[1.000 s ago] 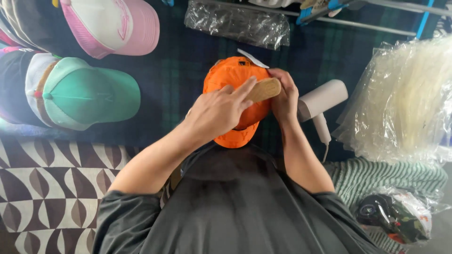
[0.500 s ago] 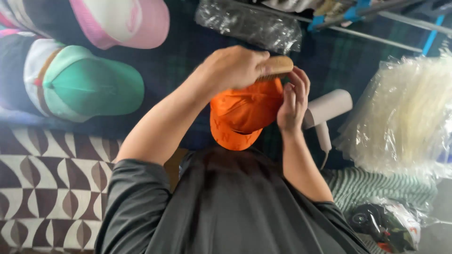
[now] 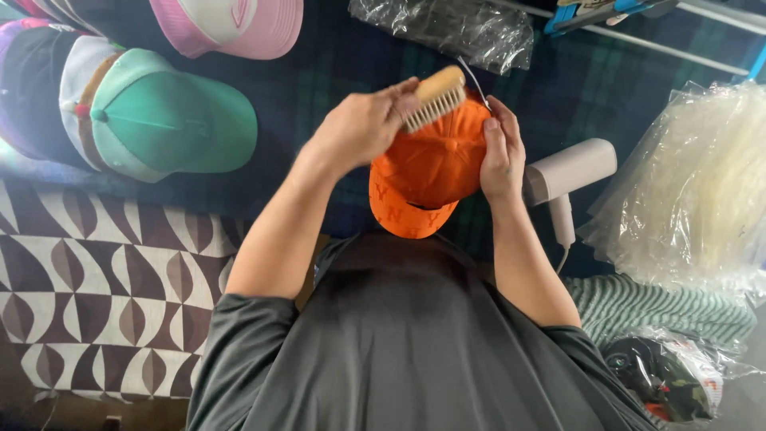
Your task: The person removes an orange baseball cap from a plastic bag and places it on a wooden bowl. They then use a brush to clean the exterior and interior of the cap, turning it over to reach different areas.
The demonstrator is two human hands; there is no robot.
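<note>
An orange baseball cap (image 3: 427, 172) is held in front of me over a dark plaid cloth, its brim pointing toward my body. My right hand (image 3: 501, 153) grips the cap's right side, fingers along the crown. My left hand (image 3: 363, 124) holds a small wooden brush (image 3: 435, 96) with pale bristles; the bristles rest on the top left of the cap's crown. A thin white tag or strap pokes out behind the cap near the brush.
A mint green cap (image 3: 171, 120) and stacked caps lie at the left, a pink and white cap (image 3: 231, 24) at the top. A white hair dryer (image 3: 562, 179) lies to the right of the cap. Clear plastic bags (image 3: 694, 191) pile at the right. A patterned cloth (image 3: 96, 287) covers the lower left.
My left hand has moved the brush from the cap's upper right edge leftward onto the crown, bristles now facing me. The cap has tilted so more of its top shows.
</note>
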